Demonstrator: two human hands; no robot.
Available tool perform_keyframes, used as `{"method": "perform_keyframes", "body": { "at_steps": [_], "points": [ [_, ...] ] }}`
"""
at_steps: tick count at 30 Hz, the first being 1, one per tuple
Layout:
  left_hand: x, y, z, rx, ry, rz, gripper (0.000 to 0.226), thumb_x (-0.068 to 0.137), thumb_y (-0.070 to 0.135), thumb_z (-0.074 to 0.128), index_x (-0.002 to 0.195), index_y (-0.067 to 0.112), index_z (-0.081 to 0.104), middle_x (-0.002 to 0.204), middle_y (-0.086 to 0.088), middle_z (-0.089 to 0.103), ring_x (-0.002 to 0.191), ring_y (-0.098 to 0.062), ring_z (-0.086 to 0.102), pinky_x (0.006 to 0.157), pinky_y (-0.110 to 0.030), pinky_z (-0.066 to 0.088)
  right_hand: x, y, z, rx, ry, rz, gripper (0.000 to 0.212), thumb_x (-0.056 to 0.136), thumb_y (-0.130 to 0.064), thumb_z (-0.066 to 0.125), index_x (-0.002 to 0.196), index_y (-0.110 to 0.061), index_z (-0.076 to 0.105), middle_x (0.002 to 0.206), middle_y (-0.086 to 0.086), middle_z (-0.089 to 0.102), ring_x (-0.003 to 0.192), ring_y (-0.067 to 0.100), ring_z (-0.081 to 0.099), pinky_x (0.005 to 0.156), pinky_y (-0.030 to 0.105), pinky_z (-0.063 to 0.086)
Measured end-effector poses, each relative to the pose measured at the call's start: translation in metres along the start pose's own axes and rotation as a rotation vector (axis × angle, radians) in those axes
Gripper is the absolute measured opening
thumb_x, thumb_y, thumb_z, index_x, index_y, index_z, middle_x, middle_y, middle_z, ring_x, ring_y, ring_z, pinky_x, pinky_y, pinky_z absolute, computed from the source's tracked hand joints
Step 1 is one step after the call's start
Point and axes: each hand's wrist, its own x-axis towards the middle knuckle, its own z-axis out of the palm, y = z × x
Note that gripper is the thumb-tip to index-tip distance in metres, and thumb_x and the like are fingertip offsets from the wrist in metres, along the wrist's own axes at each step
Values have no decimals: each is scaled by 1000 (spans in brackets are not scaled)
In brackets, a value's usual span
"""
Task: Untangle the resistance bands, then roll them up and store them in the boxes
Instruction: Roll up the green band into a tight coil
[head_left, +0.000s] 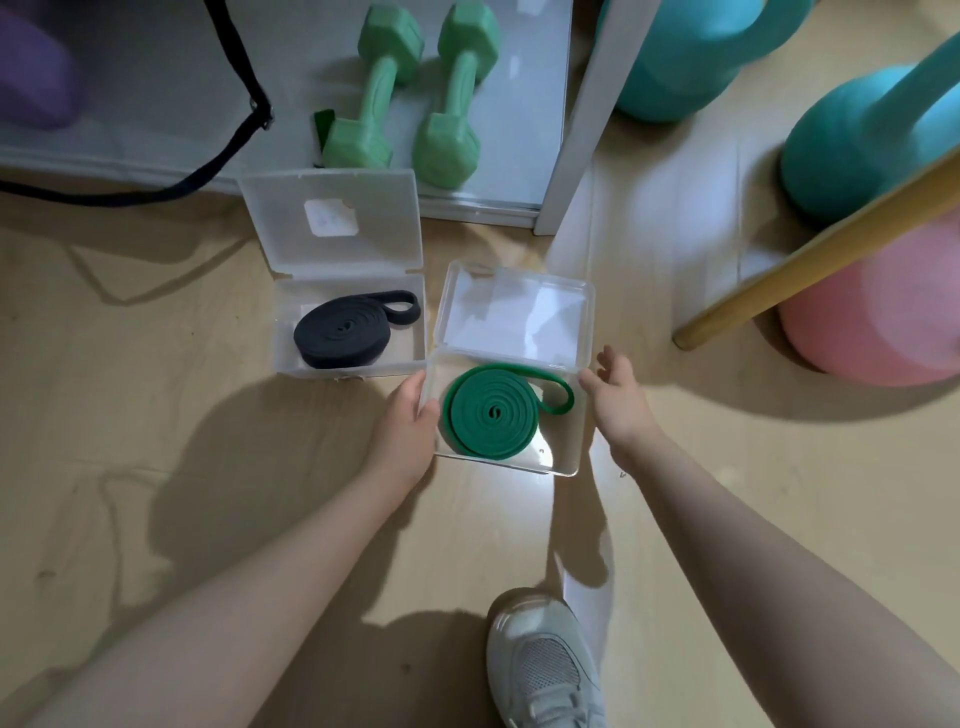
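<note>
A green resistance band (493, 413), rolled into a coil, lies in a clear plastic box (563, 452) on the wooden floor, the box's lid (519, 312) standing open behind it. My left hand (408, 421) holds the box's left side, thumb over the rim. My right hand (615, 397) touches the box's right side with relaxed, spread fingers. To the left and farther back, a black resistance band (343, 330) sits rolled up in a second clear box (405, 358) whose lid (332, 218) is also open.
Two green dumbbells (410, 93) lie on a grey mat behind the boxes. A black strap (228, 140) curls at the left. Teal kettlebells (872, 140) and a pink one (878, 322) stand at the right, by a wooden leg (810, 249). My white shoe (545, 670) is near the bottom.
</note>
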Motion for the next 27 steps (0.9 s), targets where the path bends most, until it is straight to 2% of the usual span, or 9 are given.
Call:
{"method": "perform_keyframes", "body": {
  "at_steps": [4,6,11,14,16,18,20,23,27],
  "points": [
    [6,12,0,-105,-72,-57,45,100,12,33,145,17,30,146,4,38,134,-12,34,113,-34,25,20,-11,5,285,-105,64,43,98,-6,37,140,-14,34,133,4,52,95,12,59,71,18,50],
    [8,19,6,-137,-97,-63,48,100,9,33,146,17,24,150,4,31,138,-10,28,114,-31,21,32,-18,1,407,-92,78,47,98,-2,36,143,-14,30,134,0,50,96,10,58,63,13,51],
    [23,50,26,-191,-119,-24,43,101,15,34,143,21,32,131,19,38,122,1,34,99,-16,24,55,-36,-18,341,-18,66,44,99,-17,40,143,-16,32,140,3,45,121,20,51,104,33,41],
    [35,52,27,-183,-140,-74,36,99,29,37,132,31,48,132,18,49,124,-5,43,107,-27,30,56,-47,-29,436,22,73,22,98,-20,42,109,-9,58,87,-1,67,77,11,63,73,21,53],
    [38,50,23,-188,-155,-110,26,98,33,35,107,37,60,116,15,61,113,-9,54,102,-34,40,52,-54,-33,531,55,59,31,99,-30,36,87,-14,59,70,-7,63,67,7,58,58,17,48],
    [35,53,17,-227,-151,-132,26,101,31,29,94,33,54,103,12,60,95,-4,57,88,-26,45,48,-58,-35,591,53,43,38,99,-43,30,98,-18,59,87,-9,62,83,7,56,64,16,45],
    [32,53,10,-264,-158,-159,30,102,36,21,104,30,51,104,9,59,93,-6,57,85,-27,44,36,-56,-37,529,36,42,44,98,-48,27,114,-18,55,104,-8,57,96,7,52,78,14,38],
    [32,51,3,-304,-163,-237,51,97,54,13,130,31,44,122,4,60,105,-17,59,100,-40,42,15,-41,-39,239,-33,-102,51,99,-46,26,87,-12,63,114,-3,60,98,5,56,80,14,36],
    [27,52,7,-233,-188,-255,32,99,47,20,93,36,50,90,13,57,87,-17,56,85,-33,42,6,-11,-29,-242,30,-283,35,87,-33,59,114,-10,60,134,6,45,127,12,39,94,5,29]
  ]
}}
